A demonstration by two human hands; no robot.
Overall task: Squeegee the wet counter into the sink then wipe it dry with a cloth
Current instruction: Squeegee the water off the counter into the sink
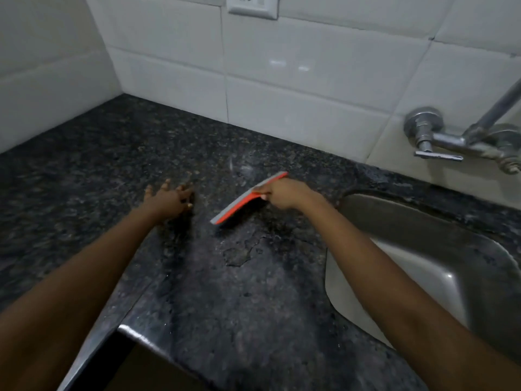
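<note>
white wall tiles (282, 94) | socket plate (253, 5) at top (partly cut off) | metal tap (439, 142) on wall, right

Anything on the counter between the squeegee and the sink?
Nothing visible. The right hand grips the squeegee, and only wet counter lies between it and the sink rim. The left hand is on the squeegee's other side, away from the sink.
</note>
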